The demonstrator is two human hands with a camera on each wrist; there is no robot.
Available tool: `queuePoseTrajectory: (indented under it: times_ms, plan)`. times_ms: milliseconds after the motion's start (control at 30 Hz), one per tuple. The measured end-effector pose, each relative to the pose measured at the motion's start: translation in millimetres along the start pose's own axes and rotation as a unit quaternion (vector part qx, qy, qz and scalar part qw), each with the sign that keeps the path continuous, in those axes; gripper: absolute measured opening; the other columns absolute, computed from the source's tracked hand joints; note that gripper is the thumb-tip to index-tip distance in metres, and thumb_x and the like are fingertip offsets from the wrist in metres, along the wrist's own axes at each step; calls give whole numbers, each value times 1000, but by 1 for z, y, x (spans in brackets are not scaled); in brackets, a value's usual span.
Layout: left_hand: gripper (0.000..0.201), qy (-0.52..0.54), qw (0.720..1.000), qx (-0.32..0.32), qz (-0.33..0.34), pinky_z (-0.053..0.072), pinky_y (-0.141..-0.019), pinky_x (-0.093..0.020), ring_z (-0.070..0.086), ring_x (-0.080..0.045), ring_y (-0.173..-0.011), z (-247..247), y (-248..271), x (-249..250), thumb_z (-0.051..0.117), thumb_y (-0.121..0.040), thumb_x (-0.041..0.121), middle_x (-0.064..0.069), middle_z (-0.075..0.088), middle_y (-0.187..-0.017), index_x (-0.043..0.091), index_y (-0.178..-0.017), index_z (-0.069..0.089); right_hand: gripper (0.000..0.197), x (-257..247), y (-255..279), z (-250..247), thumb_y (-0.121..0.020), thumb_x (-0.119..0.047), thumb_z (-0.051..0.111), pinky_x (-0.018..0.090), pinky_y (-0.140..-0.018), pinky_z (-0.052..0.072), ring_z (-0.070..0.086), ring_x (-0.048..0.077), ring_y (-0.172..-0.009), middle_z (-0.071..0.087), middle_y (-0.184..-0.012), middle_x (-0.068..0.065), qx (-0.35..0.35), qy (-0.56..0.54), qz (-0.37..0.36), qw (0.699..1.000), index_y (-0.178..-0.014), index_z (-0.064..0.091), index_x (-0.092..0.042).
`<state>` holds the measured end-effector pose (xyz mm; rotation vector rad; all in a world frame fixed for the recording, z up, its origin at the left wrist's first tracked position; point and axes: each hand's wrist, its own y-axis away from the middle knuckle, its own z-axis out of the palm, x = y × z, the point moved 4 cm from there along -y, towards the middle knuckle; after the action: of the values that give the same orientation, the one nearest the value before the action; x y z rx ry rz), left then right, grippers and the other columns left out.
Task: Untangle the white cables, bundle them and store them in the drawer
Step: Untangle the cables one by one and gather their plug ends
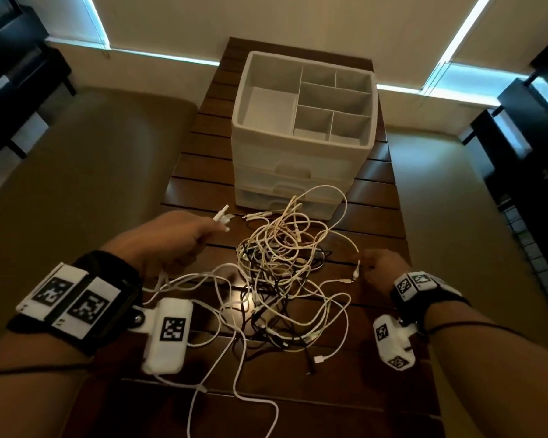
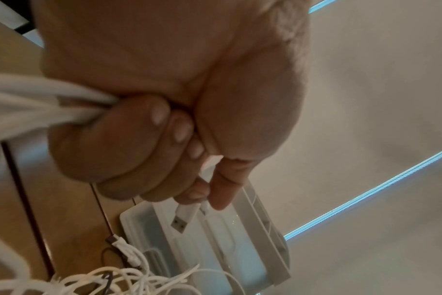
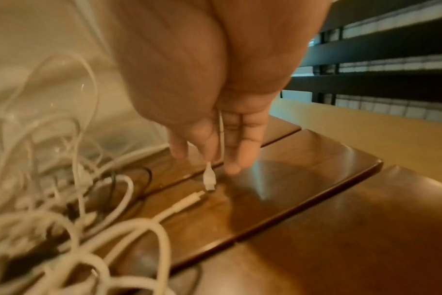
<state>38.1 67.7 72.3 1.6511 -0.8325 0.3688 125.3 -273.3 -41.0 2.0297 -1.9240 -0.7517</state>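
1. We see a loose tangle of thin white cables (image 1: 285, 267) heaped on the middle of a dark brown slatted wooden table (image 1: 377, 222), with a few thin black cables (image 1: 266, 330) threaded through it.
2. Behind the heap stands a white plastic three-drawer organiser (image 1: 298, 165), its top tray split into several compartments; all three drawer fronts look closed, and some cable loops lie against the lowest one.
3. Our left hand (image 1: 178, 238) is raised over the table's left side, fingers curled tight into a fist round several white cable ends. The left wrist view shows a white USB plug (image 2: 183, 218) sticking out past the thumb, and cable strands trailing from the other side of the fist towards the heap.
4. Our right hand (image 1: 382, 268) sits low at the heap's right edge. Its fingertips (image 3: 230, 159) point down at the table and pinch a single thin white cable, whose small white connector (image 3: 209, 179) hangs just above the wood.
5. Another white connector (image 3: 189, 200) lies flat on the table just beside it.
6. Both wrists wear black straps with white marker blocks.
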Motion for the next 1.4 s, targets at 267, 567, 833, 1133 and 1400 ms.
queuePoseTrajectory:
  times_ms: [267, 567, 833, 1133, 1400]
  plan:
    - [40, -10, 1000, 21, -10, 19, -44, -23, 23, -12, -41, 0, -21, -6, 54, -95, 36, 4, 30, -49, 19, -59, 44, 11, -11, -13, 17, -89, -18, 57, 29, -68, 49, 65, 26, -89, 68, -97, 7, -5, 94, 32, 995, -90, 67, -14]
    - [42, 10, 997, 76, 7, 20, -45, -26, 25, -13, -40, -9, -34, -14, 55, -95, 34, 3, 32, -48, 19, -57, 46, 19, -182, 12, -54, -85, -10, 58, 23, -73, 47, 59, 14, -84, 66, -96, 0, 127, -114, -311, 935, -98, 71, -14]
    - [41, 59, 990, 108, 61, 41, -43, -18, 48, -3, -43, -18, -45, -30, 54, -97, 26, 3, 50, -58, -15, -102, 58, 23, -236, -81, 8, -94, -13, 53, 34, -82, 49, 64, 31, -105, 65, -116, 16, -28, 163, -180, 970, -110, 65, -2]
    - [41, 40, 981, 137, 130, 29, -49, -25, 35, -5, -41, -22, -64, -4, 54, -96, 37, 13, 37, -45, 21, -59, 44, 22, -232, -81, 10, -93, -20, 52, 34, -76, 50, 65, 28, -93, 69, -106, 12, 27, 182, -177, 967, -100, 69, -8]
    - [39, 265, 954, 71, 122, 30, -35, -17, 35, -5, -29, 5, -64, 21, 52, -97, 30, 9, 37, -36, 15, -62, 44, 32, -203, 7, -62, -73, -34, 80, 40, -64, 51, 63, 31, -67, 69, -71, 16, 73, -242, -178, 951, -66, 64, -7]
